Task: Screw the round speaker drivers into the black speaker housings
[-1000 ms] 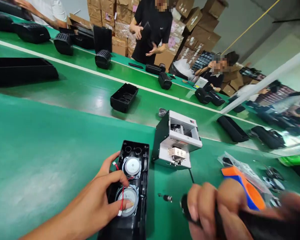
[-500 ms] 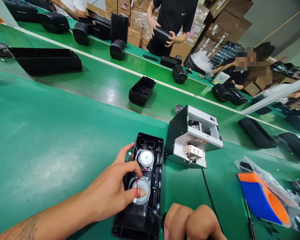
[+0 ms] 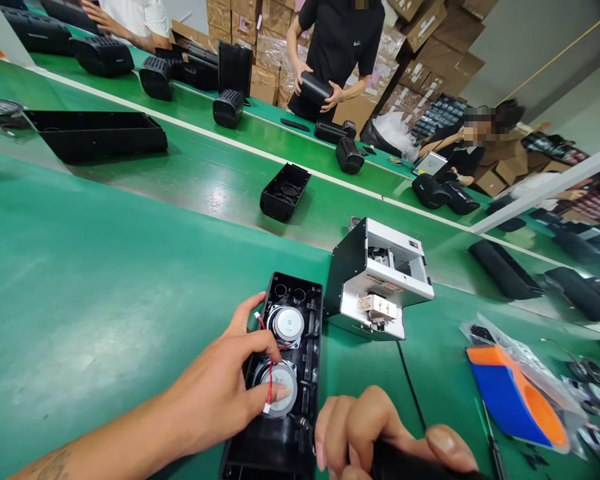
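An open black speaker housing (image 3: 307, 307) lies on the green bench in front of me, with two round silver speaker drivers (image 3: 287, 324) in it and red wires across them. My left hand (image 3: 220, 393) rests on the housing's left side, with fingertips pressing the nearer driver (image 3: 286, 400). My right hand (image 3: 380, 437) is at the bottom edge, wrapped around a black screwdriver handle (image 3: 405, 463). Its tip points at the housing's lower right corner and is mostly hidden by my fingers.
A grey screw-feeder box (image 3: 377, 280) stands just behind the housing, with a black cable running toward me. An orange and blue scoop (image 3: 515, 393) lies on plastic bags at right. Black housings and speakers sit on the green conveyor (image 3: 180, 167). Other people work across it.
My right hand with the screwdriver came from the right to the housing's lower right corner. The camera view shifted slightly. My left hand stayed on the drivers.
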`<action>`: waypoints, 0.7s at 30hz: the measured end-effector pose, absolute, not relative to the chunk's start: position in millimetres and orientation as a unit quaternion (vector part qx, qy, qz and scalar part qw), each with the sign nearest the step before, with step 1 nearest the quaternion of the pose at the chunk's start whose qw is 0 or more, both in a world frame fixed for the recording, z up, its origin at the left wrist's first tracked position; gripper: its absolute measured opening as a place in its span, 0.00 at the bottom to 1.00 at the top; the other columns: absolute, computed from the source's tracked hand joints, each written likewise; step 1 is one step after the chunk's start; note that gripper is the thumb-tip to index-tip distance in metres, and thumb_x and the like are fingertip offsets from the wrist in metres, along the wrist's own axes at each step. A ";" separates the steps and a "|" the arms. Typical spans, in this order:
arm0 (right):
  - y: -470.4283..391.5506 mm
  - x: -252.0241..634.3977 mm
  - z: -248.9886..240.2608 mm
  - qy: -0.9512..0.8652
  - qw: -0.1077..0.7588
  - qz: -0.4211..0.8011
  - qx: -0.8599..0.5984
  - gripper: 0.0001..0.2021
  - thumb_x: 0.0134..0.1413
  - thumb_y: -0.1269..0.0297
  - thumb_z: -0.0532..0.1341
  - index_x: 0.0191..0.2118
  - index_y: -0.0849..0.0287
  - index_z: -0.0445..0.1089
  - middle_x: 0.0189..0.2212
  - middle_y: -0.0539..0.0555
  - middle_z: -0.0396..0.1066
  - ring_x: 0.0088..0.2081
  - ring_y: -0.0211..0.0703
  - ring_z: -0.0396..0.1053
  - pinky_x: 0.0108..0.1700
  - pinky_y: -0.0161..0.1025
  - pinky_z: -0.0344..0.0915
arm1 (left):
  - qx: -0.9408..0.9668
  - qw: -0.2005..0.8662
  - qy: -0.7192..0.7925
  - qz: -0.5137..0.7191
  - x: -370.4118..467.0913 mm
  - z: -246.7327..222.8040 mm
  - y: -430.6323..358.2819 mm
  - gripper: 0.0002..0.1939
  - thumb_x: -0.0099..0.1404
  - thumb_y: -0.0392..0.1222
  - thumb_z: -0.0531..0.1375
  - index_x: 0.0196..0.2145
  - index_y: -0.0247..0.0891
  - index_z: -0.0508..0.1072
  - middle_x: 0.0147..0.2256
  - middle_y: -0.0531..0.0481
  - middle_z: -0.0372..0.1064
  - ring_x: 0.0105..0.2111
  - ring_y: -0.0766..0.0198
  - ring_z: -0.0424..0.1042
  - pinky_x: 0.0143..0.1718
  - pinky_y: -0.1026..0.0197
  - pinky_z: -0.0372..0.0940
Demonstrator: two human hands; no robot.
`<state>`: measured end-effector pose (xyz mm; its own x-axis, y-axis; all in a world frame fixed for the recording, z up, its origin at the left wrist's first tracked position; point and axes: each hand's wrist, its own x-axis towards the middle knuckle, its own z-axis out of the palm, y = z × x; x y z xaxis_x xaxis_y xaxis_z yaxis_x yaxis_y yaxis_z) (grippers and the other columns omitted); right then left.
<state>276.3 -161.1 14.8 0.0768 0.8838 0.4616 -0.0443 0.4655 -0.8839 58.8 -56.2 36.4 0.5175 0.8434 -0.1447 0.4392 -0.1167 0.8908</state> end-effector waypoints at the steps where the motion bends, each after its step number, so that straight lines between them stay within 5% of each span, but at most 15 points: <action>1: -160.2 272.9 14.4 -0.562 0.659 0.333 -0.372 0.07 0.83 0.53 0.62 0.46 0.43 0.72 0.24 0.42 0.56 0.15 0.36 0.59 0.18 0.36 0.69 | 0.719 0.491 0.446 0.207 59.0 35.8 -56.5 0.06 0.67 0.38 0.70 0.40 0.46 0.80 0.85 0.50 0.39 0.72 0.39 0.72 0.66 0.41 0.75; 4: -156.1 262.2 15.8 -0.537 0.701 0.271 -0.383 0.01 0.82 0.57 0.63 0.52 0.42 0.71 0.26 0.41 0.56 0.16 0.33 0.55 0.18 0.33 0.67 | 0.719 0.479 0.458 0.210 59.6 34.7 -58.0 0.06 0.65 0.38 0.72 0.39 0.46 0.81 0.85 0.54 0.40 0.71 0.40 0.74 0.65 0.44 0.77; 7: -153.1 260.0 19.1 -0.532 0.711 0.272 -0.371 0.09 0.81 0.62 0.65 0.57 0.40 0.68 0.29 0.42 0.60 0.18 0.34 0.62 0.19 0.33 0.70 | 0.723 0.461 0.468 0.212 60.1 35.2 -59.0 0.07 0.64 0.38 0.72 0.39 0.47 0.81 0.85 0.56 0.42 0.69 0.41 0.76 0.64 0.45 0.78; 12: -147.3 266.5 29.7 -0.576 0.640 0.342 -0.377 0.08 0.77 0.57 0.69 0.45 0.47 0.70 0.23 0.41 0.59 0.15 0.37 0.59 0.17 0.37 0.69 | 0.727 0.463 0.463 0.207 60.4 37.3 -57.7 0.07 0.64 0.38 0.73 0.39 0.47 0.82 0.84 0.54 0.43 0.64 0.40 0.80 0.61 0.44 0.80; 14: -143.9 264.1 36.6 -0.566 0.655 0.329 -0.377 0.07 0.77 0.57 0.69 0.52 0.44 0.70 0.24 0.41 0.60 0.16 0.38 0.62 0.17 0.36 0.68 | 0.727 0.462 0.463 0.208 60.5 37.9 -57.2 0.07 0.64 0.38 0.73 0.39 0.47 0.82 0.84 0.55 0.43 0.63 0.41 0.81 0.60 0.45 0.81; 18: -140.5 256.6 40.4 -0.562 0.683 0.327 -0.334 0.23 0.79 0.64 0.67 0.67 0.29 0.62 0.30 0.42 0.64 0.19 0.38 0.66 0.20 0.34 0.66 | 0.726 0.474 0.453 0.210 60.5 37.5 -57.9 0.07 0.66 0.37 0.72 0.40 0.47 0.81 0.85 0.54 0.39 0.68 0.41 0.77 0.62 0.45 0.79; 21: -143.0 255.3 27.6 -0.578 0.669 0.350 -0.309 0.17 0.76 0.64 0.68 0.60 0.33 0.69 0.28 0.43 0.64 0.19 0.39 0.65 0.20 0.34 0.66 | 0.728 0.472 0.446 0.219 60.8 33.7 -59.3 0.09 0.65 0.35 0.71 0.41 0.46 0.81 0.85 0.50 0.39 0.74 0.40 0.70 0.67 0.44 0.75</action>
<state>255.3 -143.0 27.6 0.0858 0.8259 0.5573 -0.1104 0.5638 -0.8185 60.8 -59.3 33.7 0.5059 0.8565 -0.1020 0.4438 -0.1571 0.8822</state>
